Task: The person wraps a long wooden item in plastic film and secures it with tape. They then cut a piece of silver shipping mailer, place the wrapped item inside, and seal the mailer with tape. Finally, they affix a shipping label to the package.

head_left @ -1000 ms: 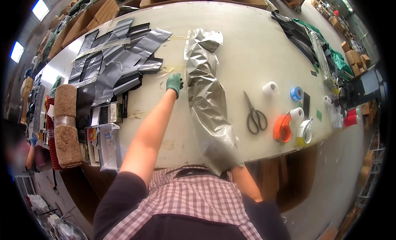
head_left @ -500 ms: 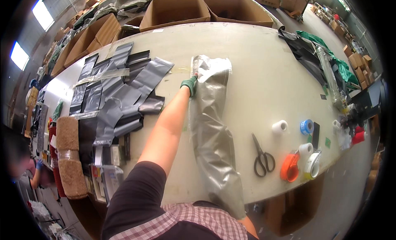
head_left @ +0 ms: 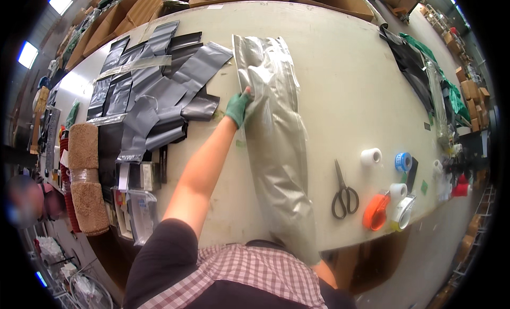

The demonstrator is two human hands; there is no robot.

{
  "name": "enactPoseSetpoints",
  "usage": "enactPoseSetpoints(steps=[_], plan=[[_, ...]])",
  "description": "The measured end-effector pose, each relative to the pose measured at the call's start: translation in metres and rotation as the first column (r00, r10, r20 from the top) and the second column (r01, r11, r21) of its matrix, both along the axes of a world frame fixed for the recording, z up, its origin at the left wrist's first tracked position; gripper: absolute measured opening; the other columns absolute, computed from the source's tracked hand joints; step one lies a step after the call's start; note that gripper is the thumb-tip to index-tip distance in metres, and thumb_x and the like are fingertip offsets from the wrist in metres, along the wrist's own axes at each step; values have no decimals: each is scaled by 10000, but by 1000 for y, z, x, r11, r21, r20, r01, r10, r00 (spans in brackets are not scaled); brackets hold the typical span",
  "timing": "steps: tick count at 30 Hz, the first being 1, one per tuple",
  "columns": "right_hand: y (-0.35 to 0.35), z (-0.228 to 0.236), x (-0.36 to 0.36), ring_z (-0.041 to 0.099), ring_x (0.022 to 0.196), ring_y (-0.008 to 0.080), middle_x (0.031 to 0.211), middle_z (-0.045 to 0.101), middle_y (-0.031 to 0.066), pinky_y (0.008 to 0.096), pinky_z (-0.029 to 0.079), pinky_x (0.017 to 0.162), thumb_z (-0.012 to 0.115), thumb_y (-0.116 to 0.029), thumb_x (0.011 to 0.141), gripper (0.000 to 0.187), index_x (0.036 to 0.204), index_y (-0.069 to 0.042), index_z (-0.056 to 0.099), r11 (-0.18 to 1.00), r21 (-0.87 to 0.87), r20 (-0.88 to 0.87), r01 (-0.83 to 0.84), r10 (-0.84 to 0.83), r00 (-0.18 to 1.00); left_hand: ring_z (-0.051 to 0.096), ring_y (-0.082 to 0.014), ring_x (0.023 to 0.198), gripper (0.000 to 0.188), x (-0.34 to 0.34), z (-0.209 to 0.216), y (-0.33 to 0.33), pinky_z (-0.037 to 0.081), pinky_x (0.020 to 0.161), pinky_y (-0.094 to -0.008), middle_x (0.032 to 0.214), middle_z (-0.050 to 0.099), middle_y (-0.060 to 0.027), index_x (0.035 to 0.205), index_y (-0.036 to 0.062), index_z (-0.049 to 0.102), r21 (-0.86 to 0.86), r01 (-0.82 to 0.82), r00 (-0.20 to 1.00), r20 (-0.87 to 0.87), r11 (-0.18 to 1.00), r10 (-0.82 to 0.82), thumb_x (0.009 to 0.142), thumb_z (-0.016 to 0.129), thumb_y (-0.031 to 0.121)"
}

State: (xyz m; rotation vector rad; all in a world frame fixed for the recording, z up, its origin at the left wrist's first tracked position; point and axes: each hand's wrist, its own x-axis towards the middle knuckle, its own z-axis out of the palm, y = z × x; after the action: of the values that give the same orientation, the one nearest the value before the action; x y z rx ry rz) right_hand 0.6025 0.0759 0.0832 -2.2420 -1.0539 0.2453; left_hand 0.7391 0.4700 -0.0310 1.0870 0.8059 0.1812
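Left hand (head_left: pixel 238 108) clamped on the silver bag (head_left: pixel 279 133)
Right hand hidden, can't tell its grip; scissors (head_left: pixel 343 187) right of the left hand

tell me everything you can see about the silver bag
The bag is long, narrow, silvery and shiny, with soft creases; it looks like thin foil or plastic. It stretches lengthwise over the table, its near end reaching past the near edge. The left hand grasps its left side. The near end meets the right forearm; the right hand is hidden, so whether it is inside cannot be told.
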Motion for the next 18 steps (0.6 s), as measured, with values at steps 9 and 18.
enactPoseSetpoints(steps=[9, 18], plan=[[8, 22, -6, 589, 1046, 313, 1094, 622, 179, 416, 471, 898, 615, -168, 821, 369, 1181, -87, 608, 995, 90, 81, -29, 22, 996, 598, -137, 691, 413, -255, 71, -233, 546, 581, -296, 853, 551, -9, 1138, 45, 541, -358, 203, 943, -178, 911, -280, 868, 696, 316], [-200, -47, -60, 671, 888, 266, 949, 699, 139, 336, 515, 823, 566, -106, 855, 250, 1073, -63, 680, 976, -64, -646, -209, 119, 754, 611, -136, 728, 231, -354, 58, -247, 557, 631, -293, 833, 581, -31, 1065, 82, 528, -220, 342, 929, -67, 914, -364, 917, 624, 231]])
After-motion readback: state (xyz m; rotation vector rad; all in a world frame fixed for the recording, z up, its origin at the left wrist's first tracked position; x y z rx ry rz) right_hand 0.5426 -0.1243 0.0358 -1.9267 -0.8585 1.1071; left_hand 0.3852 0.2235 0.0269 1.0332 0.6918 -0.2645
